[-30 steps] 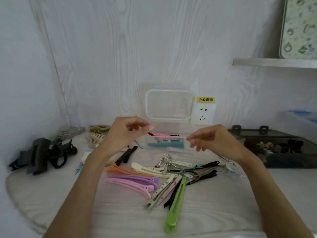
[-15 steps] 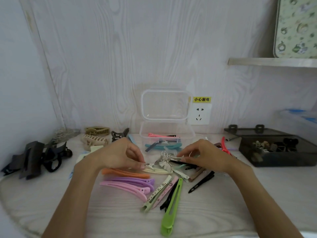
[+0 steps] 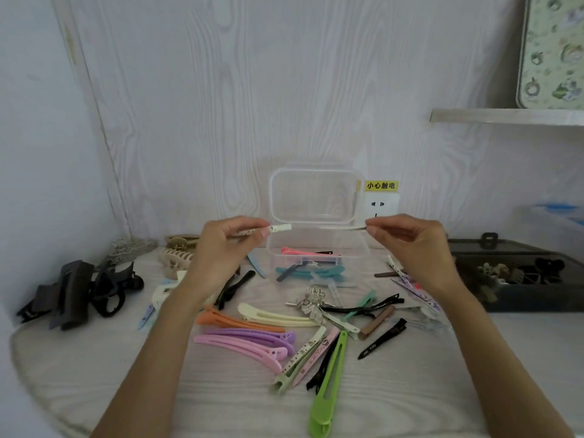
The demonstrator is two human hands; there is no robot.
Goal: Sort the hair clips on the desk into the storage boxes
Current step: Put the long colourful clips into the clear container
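My left hand pinches a small white clip, held up at the left rim of the clear storage box. My right hand pinches a thin dark clip above the box's right rim. The box's lid stands open against the wall, and pink and teal clips lie inside. Several loose clips lie on the desk below my hands: a green one, pink and purple ones, an orange one, a cream one and a black one.
A dark storage box holding small clips stands at the right. Black claw clips lie at the far left, with beige claw clips behind them. A wall socket is behind the clear box. A shelf juts out at upper right.
Both hands have risen from the pile on the desk to the clear box's rim, each now pinching a small clip taken from the pile.
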